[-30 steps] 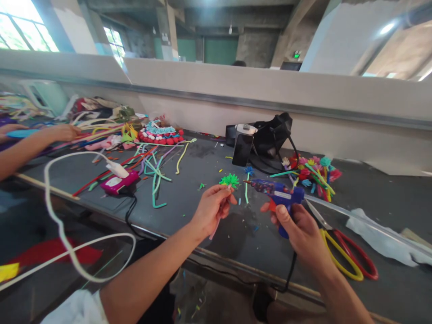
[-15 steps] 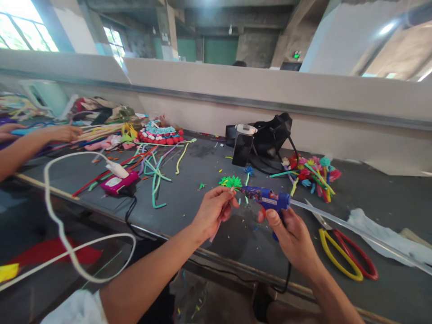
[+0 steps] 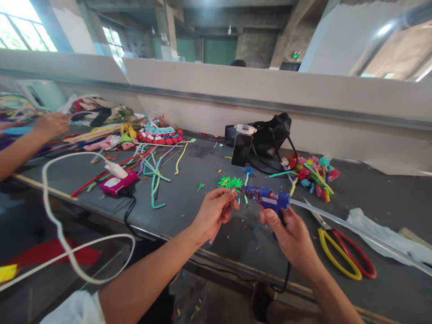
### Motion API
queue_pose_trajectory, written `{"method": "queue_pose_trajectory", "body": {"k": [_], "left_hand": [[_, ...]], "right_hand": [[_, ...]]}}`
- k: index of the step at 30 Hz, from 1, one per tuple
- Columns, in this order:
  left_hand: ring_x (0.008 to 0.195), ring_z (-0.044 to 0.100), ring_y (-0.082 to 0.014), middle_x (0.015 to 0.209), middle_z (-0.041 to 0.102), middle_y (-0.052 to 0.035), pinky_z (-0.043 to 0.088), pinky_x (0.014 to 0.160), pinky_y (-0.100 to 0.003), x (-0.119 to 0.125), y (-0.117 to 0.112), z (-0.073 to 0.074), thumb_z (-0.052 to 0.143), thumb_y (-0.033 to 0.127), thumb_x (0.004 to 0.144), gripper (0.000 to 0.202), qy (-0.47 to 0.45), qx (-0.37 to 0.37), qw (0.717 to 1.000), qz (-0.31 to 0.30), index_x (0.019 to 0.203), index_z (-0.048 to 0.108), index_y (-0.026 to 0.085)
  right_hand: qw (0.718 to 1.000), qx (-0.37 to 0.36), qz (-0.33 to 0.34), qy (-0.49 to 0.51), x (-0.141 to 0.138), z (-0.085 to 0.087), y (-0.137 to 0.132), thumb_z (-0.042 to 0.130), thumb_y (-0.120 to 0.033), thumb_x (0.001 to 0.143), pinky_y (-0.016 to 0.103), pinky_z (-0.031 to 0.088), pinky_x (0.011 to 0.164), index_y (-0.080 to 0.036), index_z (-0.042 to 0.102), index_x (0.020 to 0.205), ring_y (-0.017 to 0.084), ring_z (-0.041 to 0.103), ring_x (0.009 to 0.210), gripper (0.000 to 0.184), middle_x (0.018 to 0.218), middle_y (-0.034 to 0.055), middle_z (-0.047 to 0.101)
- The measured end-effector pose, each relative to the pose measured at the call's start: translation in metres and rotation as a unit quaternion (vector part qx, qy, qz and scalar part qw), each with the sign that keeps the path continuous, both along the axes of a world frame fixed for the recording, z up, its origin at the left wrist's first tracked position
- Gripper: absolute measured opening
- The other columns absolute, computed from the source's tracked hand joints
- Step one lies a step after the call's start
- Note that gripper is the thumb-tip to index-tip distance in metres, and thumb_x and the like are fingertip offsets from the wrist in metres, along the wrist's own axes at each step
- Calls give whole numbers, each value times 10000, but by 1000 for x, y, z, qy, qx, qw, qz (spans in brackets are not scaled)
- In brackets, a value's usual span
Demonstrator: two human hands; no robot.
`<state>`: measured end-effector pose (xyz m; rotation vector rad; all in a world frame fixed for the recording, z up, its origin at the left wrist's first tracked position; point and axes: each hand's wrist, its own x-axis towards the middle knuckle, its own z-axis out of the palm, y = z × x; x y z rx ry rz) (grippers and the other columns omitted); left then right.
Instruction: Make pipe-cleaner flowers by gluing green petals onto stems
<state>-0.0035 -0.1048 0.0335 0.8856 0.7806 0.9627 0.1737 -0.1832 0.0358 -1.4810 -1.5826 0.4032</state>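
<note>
My left hand (image 3: pixel 213 211) pinches a thin stem topped by a green fuzzy pipe-cleaner flower (image 3: pixel 231 182), held just above the dark table (image 3: pixel 195 171). My right hand (image 3: pixel 290 235) grips a blue hot glue gun (image 3: pixel 268 198). Its nozzle points left and sits right against the stem under the green flower. A long clear glue stick (image 3: pixel 354 229) sticks out of the gun's back toward the right.
Scissors (image 3: pixel 340 252) with yellow and red handles lie right of my right hand. A bunch of finished colourful flowers (image 3: pixel 312 173) sits behind, near a black bag (image 3: pixel 270 139) and phone (image 3: pixel 242 149). Loose pipe cleaners (image 3: pixel 153 168), a pink device (image 3: pixel 118 182) and another person's hand (image 3: pixel 50 123) are at left.
The glue gun moved left and lower until its nozzle met the stem in my left hand. The other person's hand at far left drew back a little.
</note>
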Motion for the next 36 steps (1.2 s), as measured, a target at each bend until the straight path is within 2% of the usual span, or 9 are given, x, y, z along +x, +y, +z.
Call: {"method": "queue_pose_trajectory", "body": {"k": [17, 27, 36], "left_hand": [[344, 363, -41, 587, 614, 19, 222, 334, -190, 0, -1, 2, 693, 292, 727, 162, -1, -3, 1000, 0, 766, 613, 156], [345, 370, -47, 576, 616, 11, 211, 331, -189, 0, 1, -1, 688, 280, 723, 153, -8, -11, 1000, 2, 784, 626, 153], [346, 360, -44, 559, 607, 12, 205, 334, -185, -1, 1, 1, 687, 270, 713, 154, -18, -10, 1000, -1, 769, 622, 143]], "right_hand": [[1000, 18, -12, -12, -1, 2, 1, 450, -571, 922, 241, 458, 582, -205, 557, 736, 154, 557, 593, 425, 652, 17, 596], [1000, 12, -23, -14, 1, 0, 2, 457, -578, 911, 265, 473, 624, -206, 587, 793, 178, 576, 630, 411, 674, 26, 615], [1000, -14, -20, -3, 3, -1, 2, 472, -569, 892, 262, 447, 616, -210, 548, 698, 161, 538, 609, 415, 653, 19, 573]]}}
